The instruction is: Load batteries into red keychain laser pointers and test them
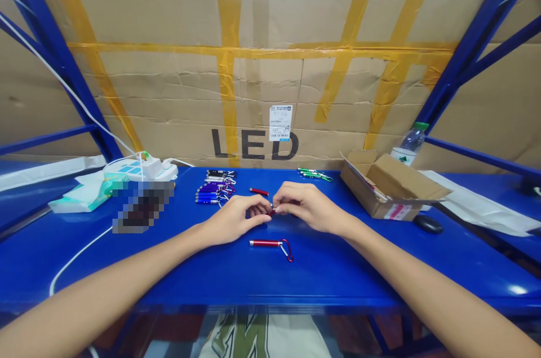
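Currently, the left hand [234, 218] and right hand [310, 207] meet mid-worktop [359, 273], fingertips clamped on a small red piece [271, 211], partly hidden. A red penlight [266, 243] with clip lies nearer the front edge; a red tube [258, 191] and green penlights [310, 175] lie toward the back edge.

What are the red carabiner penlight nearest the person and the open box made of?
Red carabiner penlight: probably glossy coated metal, given its bright highlights and silvery end, though possibly plastic. Open box: matte brown cardboard, given its bent flaps.
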`<action>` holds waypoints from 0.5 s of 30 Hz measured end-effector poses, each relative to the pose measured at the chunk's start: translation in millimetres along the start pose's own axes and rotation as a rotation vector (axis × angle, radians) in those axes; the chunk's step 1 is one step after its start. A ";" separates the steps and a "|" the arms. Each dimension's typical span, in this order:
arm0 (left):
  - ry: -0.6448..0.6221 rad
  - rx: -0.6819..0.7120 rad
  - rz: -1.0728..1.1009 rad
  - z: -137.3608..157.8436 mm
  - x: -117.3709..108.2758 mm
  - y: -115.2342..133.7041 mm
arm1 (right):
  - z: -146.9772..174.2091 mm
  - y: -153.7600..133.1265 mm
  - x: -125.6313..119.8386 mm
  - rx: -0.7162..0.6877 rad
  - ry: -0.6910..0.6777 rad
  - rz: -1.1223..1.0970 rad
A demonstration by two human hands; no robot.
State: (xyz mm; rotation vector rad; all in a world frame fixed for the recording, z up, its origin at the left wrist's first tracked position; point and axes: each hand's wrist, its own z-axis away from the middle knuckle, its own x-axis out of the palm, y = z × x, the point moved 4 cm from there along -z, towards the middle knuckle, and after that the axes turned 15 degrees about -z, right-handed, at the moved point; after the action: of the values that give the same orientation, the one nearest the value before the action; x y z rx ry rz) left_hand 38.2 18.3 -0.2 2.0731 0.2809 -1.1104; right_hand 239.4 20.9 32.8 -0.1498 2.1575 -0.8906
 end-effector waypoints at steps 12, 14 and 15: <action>-0.011 0.028 0.026 0.7 -2.9 8.4 | 1.7 11.5 4.2 0.275 0.041 -0.576; -0.006 0.010 0.051 0.5 -2.6 7.5 | 0.7 5.2 1.7 0.200 0.050 -0.440; -0.006 -0.001 0.070 0.3 -2.2 6.8 | 0.1 1.0 0.5 0.149 0.052 -0.350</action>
State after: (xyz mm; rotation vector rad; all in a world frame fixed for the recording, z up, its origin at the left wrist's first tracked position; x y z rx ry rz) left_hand 40.2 13.7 4.9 2.0624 0.2042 -1.0735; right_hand 239.3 21.5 31.9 -0.4440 2.1379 -1.2612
